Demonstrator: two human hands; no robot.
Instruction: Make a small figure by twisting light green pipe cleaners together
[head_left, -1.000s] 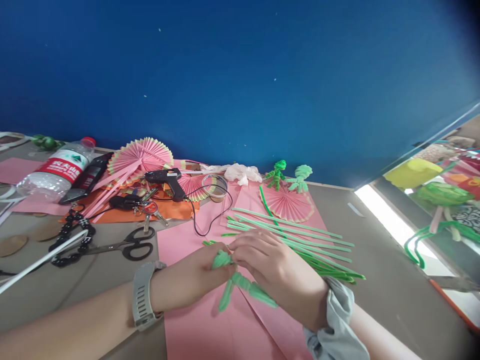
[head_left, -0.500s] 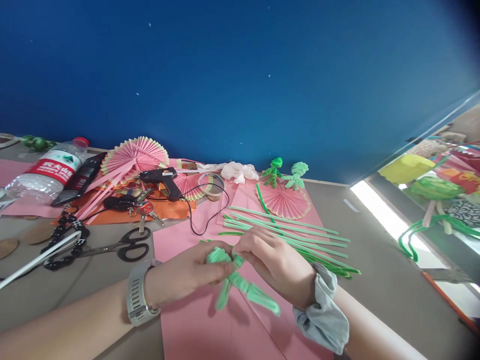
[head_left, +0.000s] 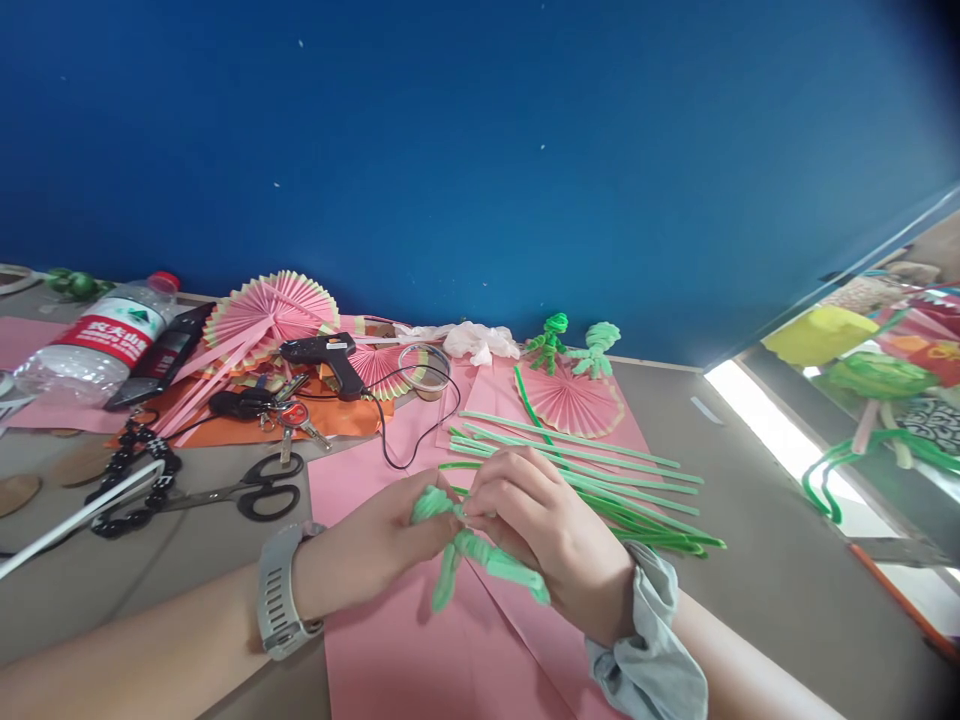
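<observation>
Tilting pipe-cleaner figure (head_left: 469,548), hands closer.

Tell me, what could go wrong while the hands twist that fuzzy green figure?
The left hand and right hand pinch the green pipe-cleaner figure close together, so a wire end might poke a finger. The loose green pipe cleaners lie right beside the right hand; a wrist could sweep them away. The glue gun has its cord trailing toward the hands and could perhaps snag.
</observation>
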